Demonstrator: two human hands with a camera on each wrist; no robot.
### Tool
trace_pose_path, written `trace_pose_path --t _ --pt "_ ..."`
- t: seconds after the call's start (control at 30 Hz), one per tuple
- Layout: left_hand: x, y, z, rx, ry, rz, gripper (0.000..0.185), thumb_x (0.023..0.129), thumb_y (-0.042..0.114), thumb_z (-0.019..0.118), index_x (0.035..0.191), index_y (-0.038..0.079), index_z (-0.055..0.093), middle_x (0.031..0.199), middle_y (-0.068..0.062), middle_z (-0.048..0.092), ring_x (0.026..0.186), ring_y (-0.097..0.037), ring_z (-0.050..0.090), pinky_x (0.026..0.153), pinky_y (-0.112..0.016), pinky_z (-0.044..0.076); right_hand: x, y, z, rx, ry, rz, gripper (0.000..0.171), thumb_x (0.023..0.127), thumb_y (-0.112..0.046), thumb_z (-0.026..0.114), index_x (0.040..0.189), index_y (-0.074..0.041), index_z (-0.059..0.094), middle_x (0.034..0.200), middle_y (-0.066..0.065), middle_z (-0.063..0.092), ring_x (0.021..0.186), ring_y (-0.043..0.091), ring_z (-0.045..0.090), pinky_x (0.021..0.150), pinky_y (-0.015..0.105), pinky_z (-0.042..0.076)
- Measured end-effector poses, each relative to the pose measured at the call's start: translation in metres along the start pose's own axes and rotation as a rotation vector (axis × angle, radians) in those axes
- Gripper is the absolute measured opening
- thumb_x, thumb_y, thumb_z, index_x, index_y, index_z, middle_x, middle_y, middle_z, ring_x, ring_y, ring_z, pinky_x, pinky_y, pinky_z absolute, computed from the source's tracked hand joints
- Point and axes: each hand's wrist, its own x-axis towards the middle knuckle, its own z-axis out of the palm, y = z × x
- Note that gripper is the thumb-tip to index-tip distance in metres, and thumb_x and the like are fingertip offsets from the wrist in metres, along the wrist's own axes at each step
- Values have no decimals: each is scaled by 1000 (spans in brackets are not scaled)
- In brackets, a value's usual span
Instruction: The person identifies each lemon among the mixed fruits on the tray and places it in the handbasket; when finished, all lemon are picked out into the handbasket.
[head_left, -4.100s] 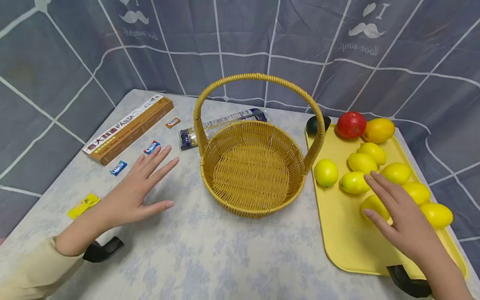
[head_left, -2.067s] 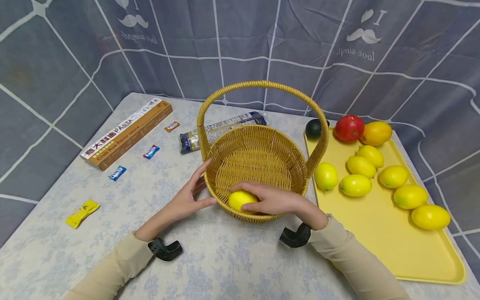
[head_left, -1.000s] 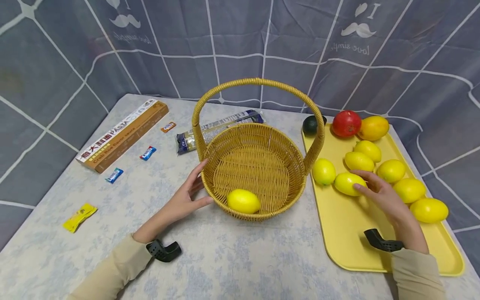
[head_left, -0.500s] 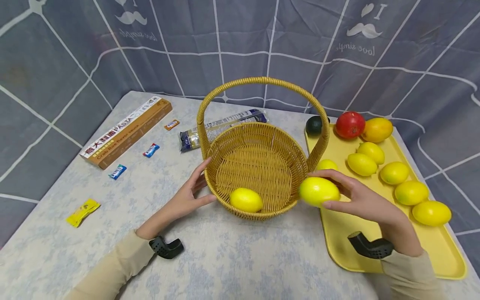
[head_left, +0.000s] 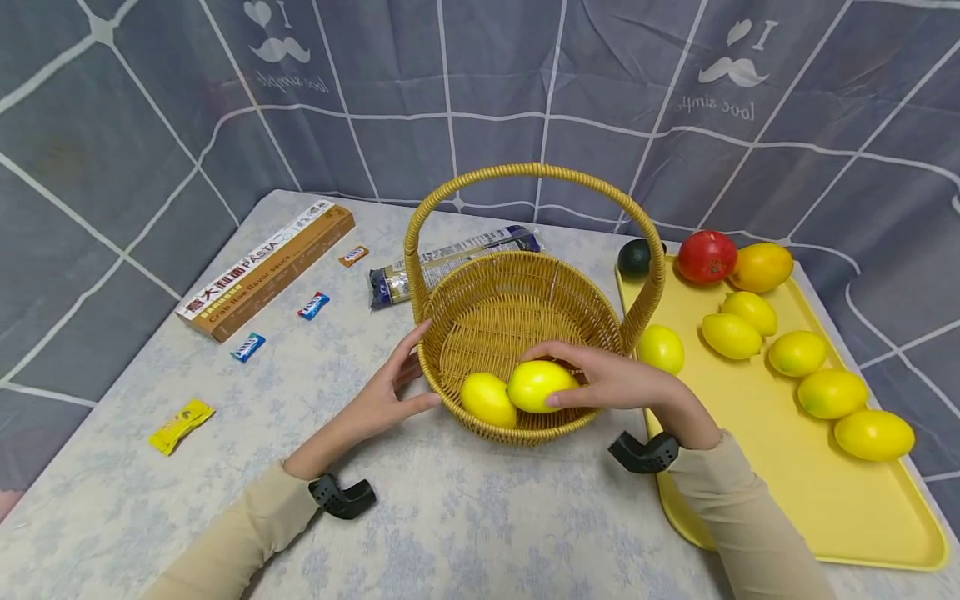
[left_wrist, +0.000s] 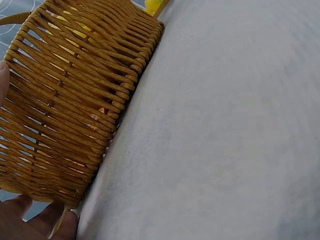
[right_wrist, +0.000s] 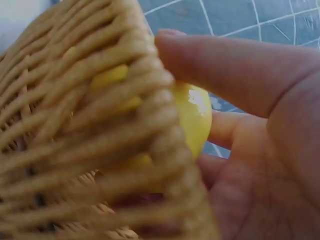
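A round wicker basket [head_left: 491, 312] with a tall handle stands mid-table, one lemon [head_left: 487, 401] lying inside at its near wall. My right hand [head_left: 600, 383] reaches over the rim and grips a second lemon [head_left: 542, 386] just beside the first; in the right wrist view this lemon [right_wrist: 195, 117] shows behind the basket weave [right_wrist: 90, 125]. My left hand [head_left: 390, 396] rests open against the basket's left outer wall [left_wrist: 70, 100], thumb and fingers spread along it.
A yellow tray [head_left: 757, 467] on the right carries several lemons [head_left: 821, 392], a red fruit [head_left: 707, 257], an orange fruit [head_left: 761, 267] and a dark avocado [head_left: 636, 258]. On the left lie a pasta box [head_left: 266, 268], a noodle packet [head_left: 450, 258] and small candy wrappers [head_left: 180, 423].
My right hand took a lemon from the tray and carried it left over the basket rim, down beside the first lemon. The left hand stayed against the basket.
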Motion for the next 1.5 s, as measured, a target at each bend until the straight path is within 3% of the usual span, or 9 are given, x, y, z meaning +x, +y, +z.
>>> trace_pose_path --t 0.23,0.5,0.63,0.83,0.97,1.1,1.23,1.37,1.5 --pt "0 1 -2 6 -5 20 85 88 28 67 152 19 12 155 -4 8 132 -38 26 106 -48 26 18 -3 15 -121 -91 -57 42 92 -26 62 130 -11 49 122 0 52 103 15 50 88 33 43" --pt "1 0 0 -2 -11 16 85 88 22 68 152 18 11 155 -4 7 133 -38 26 106 -48 27 22 -6 22 -127 -41 -11 43 93 -24 61 131 -8 49 126 5 52 107 18 51 91 36 42" --pt "0 -1 1 2 -9 7 86 88 15 68 152 18 11 155 -4 7 133 -37 26 105 -49 27 -3 -12 13 -92 53 3 47 93 -21 61 135 -6 47 134 5 49 119 20 46 98 41 40" --pt "-3 1 2 4 -4 -13 86 88 16 68 152 20 11 155 -3 6 133 -36 25 106 -48 26 -86 -12 -31 -9 179 -25 37 96 0 50 132 -7 51 129 5 52 115 20 49 93 29 43" --pt "-1 2 1 6 -3 -7 85 88 19 68 152 20 11 155 -3 6 133 -37 25 106 -49 25 -121 15 -56 42 397 94 31 99 1 41 129 2 49 123 12 53 109 15 52 87 18 44" --pt "1 3 1 -2 -14 -7 85 88 21 68 152 21 11 155 -2 7 133 -37 26 106 -49 26 -120 54 -59 9 569 346 42 102 -20 40 134 9 38 128 22 46 106 19 49 82 15 45" --pt "2 3 3 -12 -22 -9 86 88 23 68 152 19 10 155 -3 6 132 -38 26 106 -49 25 -109 79 -53 17 517 492 53 101 -28 44 139 8 33 131 27 42 110 33 43 83 25 43" --pt "1 1 2 -6 -11 -7 86 88 19 68 152 20 11 155 -2 7 132 -37 27 106 -47 26 -102 87 -49 79 502 459 54 98 -23 52 140 4 34 131 26 41 114 35 39 91 36 36" --pt "1 0 0 1 -3 -2 86 88 15 68 152 20 12 155 -1 7 133 -36 26 106 -46 27 -99 89 -48 110 497 421 55 96 -22 55 142 1 34 130 23 42 111 28 41 92 24 35"
